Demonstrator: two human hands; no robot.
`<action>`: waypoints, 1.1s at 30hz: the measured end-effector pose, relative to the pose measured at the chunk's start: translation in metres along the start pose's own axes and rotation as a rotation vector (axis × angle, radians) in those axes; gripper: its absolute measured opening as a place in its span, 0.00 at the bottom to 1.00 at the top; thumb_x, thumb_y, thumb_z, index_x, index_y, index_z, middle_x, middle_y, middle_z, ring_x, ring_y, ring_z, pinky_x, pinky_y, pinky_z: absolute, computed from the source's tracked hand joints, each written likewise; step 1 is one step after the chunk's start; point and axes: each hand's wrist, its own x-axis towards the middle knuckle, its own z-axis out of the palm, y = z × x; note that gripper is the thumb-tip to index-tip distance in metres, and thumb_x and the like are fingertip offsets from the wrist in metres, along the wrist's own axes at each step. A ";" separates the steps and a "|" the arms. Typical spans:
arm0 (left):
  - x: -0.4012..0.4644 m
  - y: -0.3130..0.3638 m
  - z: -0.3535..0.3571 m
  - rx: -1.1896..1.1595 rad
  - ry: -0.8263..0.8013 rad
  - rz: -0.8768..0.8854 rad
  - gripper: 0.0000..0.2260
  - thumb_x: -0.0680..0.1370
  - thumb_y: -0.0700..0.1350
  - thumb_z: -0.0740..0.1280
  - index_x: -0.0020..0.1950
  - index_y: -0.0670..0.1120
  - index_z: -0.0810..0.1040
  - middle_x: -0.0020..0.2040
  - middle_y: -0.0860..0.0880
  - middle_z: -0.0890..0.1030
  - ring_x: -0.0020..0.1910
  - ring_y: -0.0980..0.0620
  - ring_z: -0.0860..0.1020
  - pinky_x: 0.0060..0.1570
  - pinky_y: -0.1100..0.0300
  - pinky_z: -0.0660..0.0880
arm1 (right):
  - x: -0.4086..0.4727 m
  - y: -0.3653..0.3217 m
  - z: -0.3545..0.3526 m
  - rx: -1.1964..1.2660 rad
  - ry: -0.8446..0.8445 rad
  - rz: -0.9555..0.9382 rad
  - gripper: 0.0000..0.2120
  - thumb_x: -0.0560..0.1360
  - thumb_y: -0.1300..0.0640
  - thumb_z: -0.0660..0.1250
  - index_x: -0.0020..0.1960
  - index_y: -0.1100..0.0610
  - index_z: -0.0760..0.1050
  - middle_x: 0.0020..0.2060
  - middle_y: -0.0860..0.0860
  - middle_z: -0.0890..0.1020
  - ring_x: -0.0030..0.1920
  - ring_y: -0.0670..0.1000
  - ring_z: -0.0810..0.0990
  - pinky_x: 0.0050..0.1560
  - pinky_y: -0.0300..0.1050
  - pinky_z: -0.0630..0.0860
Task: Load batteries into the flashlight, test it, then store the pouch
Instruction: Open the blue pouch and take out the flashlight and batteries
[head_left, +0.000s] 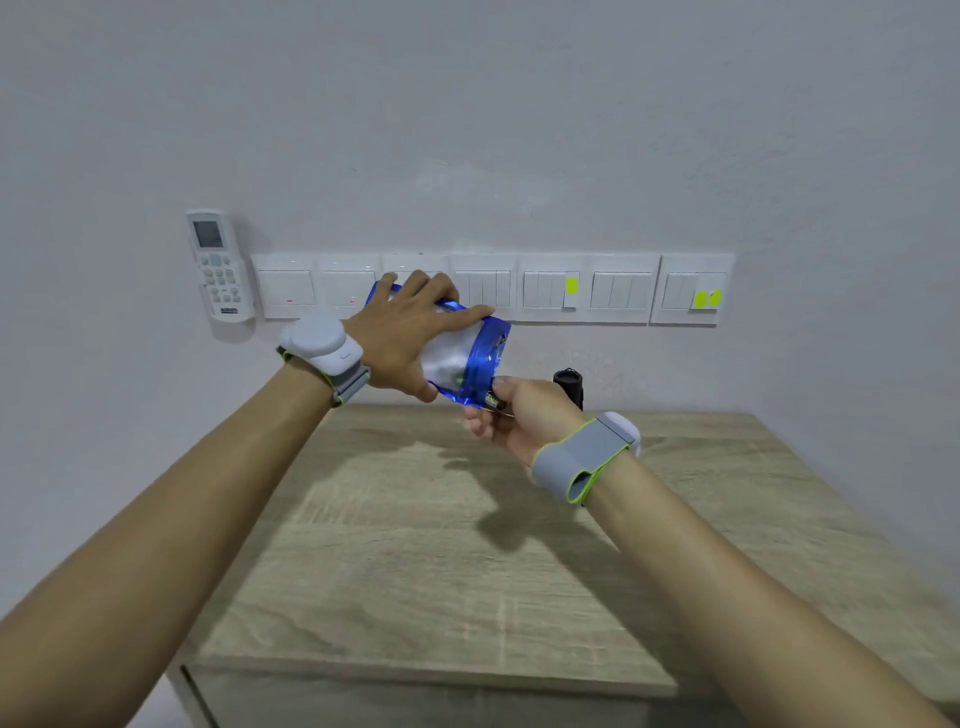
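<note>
**Battery at the mouth of the tilted pouch**

Nearest, the wooden tabletop (415, 571) spreads below both forearms. Above its far half, the right hand (519, 415) pinches a battery (494, 401) at the open end of the pouch (467, 358). The left hand (410, 338), at 10 o'clock from the right, grips the blue-and-clear pouch from above, fingers curled over it, its mouth tilted down toward 5 o'clock. Just behind the right hand, a black flashlight (570, 385) stands on the tabletop by the wall. Farther back, a row of wall switches (618, 288) and a white remote (221, 265) at 9 o'clock.
</note>
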 end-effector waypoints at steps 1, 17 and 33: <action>-0.002 0.000 0.004 -0.033 0.001 -0.016 0.50 0.58 0.61 0.72 0.77 0.61 0.54 0.62 0.50 0.64 0.62 0.47 0.63 0.67 0.44 0.59 | 0.002 0.001 0.001 -0.060 0.018 -0.036 0.12 0.82 0.66 0.51 0.43 0.61 0.70 0.35 0.57 0.74 0.32 0.52 0.73 0.27 0.38 0.73; -0.018 -0.001 0.029 -0.292 0.021 -0.129 0.48 0.57 0.60 0.69 0.76 0.61 0.57 0.61 0.50 0.65 0.59 0.48 0.64 0.61 0.50 0.64 | 0.019 0.023 -0.020 -0.560 0.132 -0.350 0.13 0.78 0.66 0.60 0.59 0.62 0.79 0.29 0.50 0.75 0.33 0.50 0.73 0.42 0.45 0.74; -0.026 -0.007 0.037 -0.354 0.021 -0.125 0.48 0.57 0.59 0.70 0.76 0.60 0.58 0.61 0.51 0.66 0.59 0.50 0.64 0.62 0.52 0.63 | -0.005 0.048 -0.036 -1.522 0.068 -0.445 0.09 0.76 0.62 0.62 0.53 0.60 0.79 0.55 0.57 0.76 0.58 0.58 0.75 0.53 0.46 0.70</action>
